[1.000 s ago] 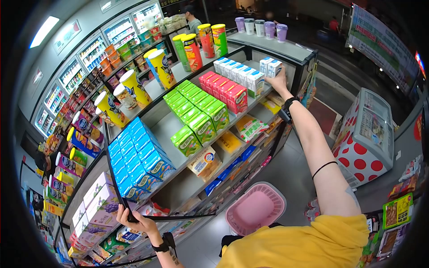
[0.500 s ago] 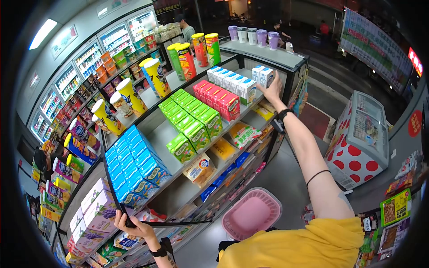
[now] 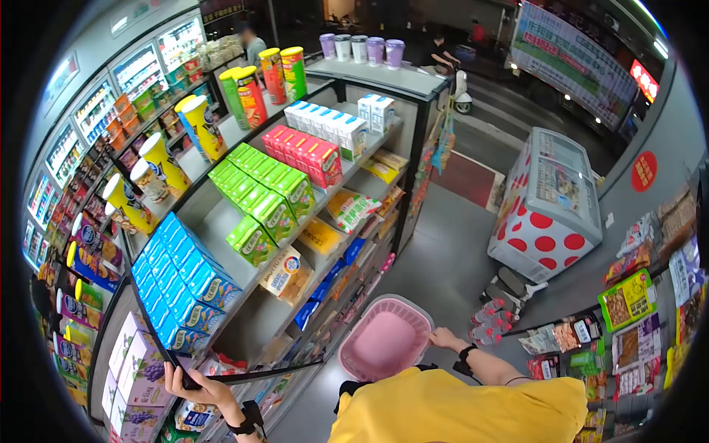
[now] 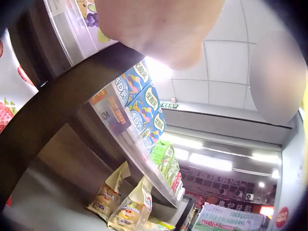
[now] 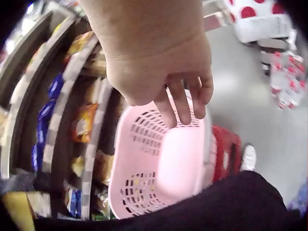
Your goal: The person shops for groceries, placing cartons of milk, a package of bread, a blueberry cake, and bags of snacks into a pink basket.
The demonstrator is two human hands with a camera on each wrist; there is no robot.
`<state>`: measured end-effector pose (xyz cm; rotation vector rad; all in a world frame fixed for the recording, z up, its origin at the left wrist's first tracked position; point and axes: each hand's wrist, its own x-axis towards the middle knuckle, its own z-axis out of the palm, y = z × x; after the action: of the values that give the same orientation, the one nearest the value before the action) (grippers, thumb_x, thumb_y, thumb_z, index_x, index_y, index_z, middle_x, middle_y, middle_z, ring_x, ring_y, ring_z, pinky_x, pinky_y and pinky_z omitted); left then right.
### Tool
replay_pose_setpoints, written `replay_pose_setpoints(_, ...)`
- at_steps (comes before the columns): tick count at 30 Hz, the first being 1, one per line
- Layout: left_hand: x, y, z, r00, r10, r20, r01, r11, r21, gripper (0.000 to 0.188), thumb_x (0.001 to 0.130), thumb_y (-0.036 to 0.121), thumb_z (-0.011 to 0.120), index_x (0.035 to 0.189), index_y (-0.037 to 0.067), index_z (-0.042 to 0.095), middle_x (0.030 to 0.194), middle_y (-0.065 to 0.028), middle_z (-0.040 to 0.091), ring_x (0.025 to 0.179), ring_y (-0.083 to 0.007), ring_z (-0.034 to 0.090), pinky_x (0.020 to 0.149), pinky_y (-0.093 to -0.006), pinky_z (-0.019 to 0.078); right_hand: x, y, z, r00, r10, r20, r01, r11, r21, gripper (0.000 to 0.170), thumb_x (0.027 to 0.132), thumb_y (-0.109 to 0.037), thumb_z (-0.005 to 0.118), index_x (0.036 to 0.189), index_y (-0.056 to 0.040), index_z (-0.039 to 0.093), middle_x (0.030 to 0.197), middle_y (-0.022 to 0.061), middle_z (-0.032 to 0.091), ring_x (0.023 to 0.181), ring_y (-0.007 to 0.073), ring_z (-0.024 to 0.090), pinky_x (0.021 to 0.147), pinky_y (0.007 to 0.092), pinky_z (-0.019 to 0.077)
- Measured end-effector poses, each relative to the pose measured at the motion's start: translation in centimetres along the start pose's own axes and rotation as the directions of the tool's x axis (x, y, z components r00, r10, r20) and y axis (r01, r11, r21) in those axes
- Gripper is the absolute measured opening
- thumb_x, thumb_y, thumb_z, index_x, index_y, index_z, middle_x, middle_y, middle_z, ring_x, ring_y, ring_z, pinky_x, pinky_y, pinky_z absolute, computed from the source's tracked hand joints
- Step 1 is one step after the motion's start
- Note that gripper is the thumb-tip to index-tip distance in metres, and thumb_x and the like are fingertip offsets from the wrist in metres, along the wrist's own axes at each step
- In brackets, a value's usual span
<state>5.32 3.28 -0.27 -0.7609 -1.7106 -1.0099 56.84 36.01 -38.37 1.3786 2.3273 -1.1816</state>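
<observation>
At the lower left of the head view, my left hand [image 3: 198,387] grips the black shelf edge [image 3: 186,378], its fingers curled over it. The left wrist view shows part of that hand [image 4: 161,29] above the dark bar [image 4: 72,91]. My right hand [image 3: 449,340] is at the right rim of an empty pink basket [image 3: 385,336]. In the right wrist view this hand [image 5: 163,72] hangs over the basket [image 5: 180,161] with its fingers spread and pointing down; its thumb is hidden. White cartons [image 3: 377,112] stand at the shelf's far end.
Blue cartons [image 3: 181,284], green cartons [image 3: 266,192] and red cartons [image 3: 303,155] fill parts of the top shelf. A dotted freezer [image 3: 548,203] stands to the right, near bottles [image 3: 493,321] on the floor. Something red [image 5: 226,151] is beside the basket.
My right hand has left the white cartons and come down to the basket's rim. The cartons stay on the shelf. The head view has turned rightward; my left hand keeps its grip.
</observation>
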Motion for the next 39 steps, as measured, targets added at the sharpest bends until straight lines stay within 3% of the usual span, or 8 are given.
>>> replay_pose_setpoints(5,-0.2,-0.5,-0.3,1.000,0.009,0.023,-0.008,0.999,-0.045,0.022,0.099,0.011,0.056,0.117,-0.001,0.057,0.130,-0.0171,0.059,0.121,-0.0312,0.053,0.116,-0.0496,0.0261,-11.2,10.7,8.9,0.871,0.479,0.109,-0.436,0.650,0.623,0.061,0.104,-0.044,0.041,0.087,0.0029,0.075,0.079,0.0154,0.074,0.068,0.0233,0.071,0.072,0.0382,0.0570)
replay_pose_setpoints(11,0.1,-0.9,-0.4,0.998,0.042,0.042,-0.037,0.994,-0.105,0.022,0.098,0.008,0.056,0.117,-0.003,0.057,0.127,-0.0184,0.057,0.119,-0.0322,0.053,0.108,-0.0460,0.0365,-21.6,12.2,15.4,0.734,0.650,0.194,-0.578,0.450,0.680,0.045,0.102,-0.024,0.042,0.085,0.0031,0.073,0.079,0.0133,0.072,0.057,0.0218,0.064,0.058,0.0368,0.0541)
replay_pose_setpoints(20,0.1,-0.4,0.4,1.000,0.000,-0.027,-0.006,0.979,-0.205,0.021,0.092,0.006,0.056,0.111,-0.003,0.059,0.121,-0.0185,0.058,0.118,-0.0331,0.055,0.109,-0.0471,0.0376,-26.8,12.9,19.8,0.857,0.503,0.110,-0.452,0.633,0.629,0.024,0.093,-0.017,0.062,0.093,0.0057,0.069,0.083,0.0110,0.068,0.077,0.0247,0.062,0.068,0.0425,0.0517)
replay_pose_setpoints(23,0.3,0.5,0.4,0.998,-0.014,-0.060,0.004,0.989,-0.151,0.020,0.094,0.007,0.057,0.111,-0.002,0.062,0.120,-0.0172,0.062,0.117,-0.0313,0.057,0.107,-0.0442,0.0394,-23.6,12.1,17.6,0.725,0.662,0.188,-0.568,0.421,0.707,0.024,0.092,-0.020,0.065,0.098,0.0038,0.069,0.086,0.0121,0.069,0.076,0.0219,0.064,0.065,0.0389,0.0526)
replay_pose_setpoints(29,0.6,1.7,-0.4,1.000,-0.005,-0.027,0.003,0.998,-0.071,0.033,0.094,0.013,0.057,0.122,-0.003,0.060,0.124,-0.0189,0.062,0.121,-0.0336,0.054,0.106,-0.0435,0.0388,-10.8,18.8,14.5,0.896,0.386,0.220,-0.433,0.649,0.625,0.021,0.090,-0.018,0.065,0.102,-0.0016,0.066,0.083,0.0103,0.069,0.063,0.0172,0.066,0.054,0.0299,0.0529)
replay_pose_setpoints(33,-0.6,7.9,-4.2,0.987,-0.054,-0.153,0.030,0.988,-0.155,0.033,0.092,0.009,0.055,0.123,-0.002,0.061,0.121,-0.0183,0.059,0.118,-0.0320,0.050,0.102,-0.0438,0.0400,-6.4,11.9,9.8,0.940,0.281,0.195,-0.342,0.748,0.568,0.016,0.094,-0.016,0.061,0.105,-0.0049,0.065,0.077,0.0066,0.066,0.061,0.0162,0.064,0.050,0.0300,0.0504)
replay_pose_setpoints(35,1.0,12.7,-9.1,0.976,0.057,0.211,-0.006,0.972,-0.237,0.027,0.093,0.012,0.053,0.111,-0.001,0.068,0.114,-0.0174,0.061,0.110,-0.0298,0.054,0.096,-0.0432,0.0433,-4.7,9.8,8.8,0.950,0.211,0.230,-0.304,0.789,0.534,0.014,0.094,-0.017,0.062,0.102,-0.0055,0.065,0.077,0.0067,0.067,0.061,0.0159,0.064,0.050,0.0295,0.0500)
replay_pose_setpoints(39,2.3,22.0,-13.3,0.873,0.137,0.467,0.415,0.293,-0.861,0.040,0.099,0.035,0.048,0.113,0.006,0.071,0.114,-0.0222,0.063,0.101,-0.0337,0.059,0.091,-0.0465,0.0472,0.8,8.4,9.5,0.924,0.070,0.376,-0.219,0.902,0.371,0.015,0.092,-0.018,0.063,0.099,-0.0057,0.066,0.076,0.0058,0.067,0.059,0.0149,0.063,0.050,0.0290,0.0490)
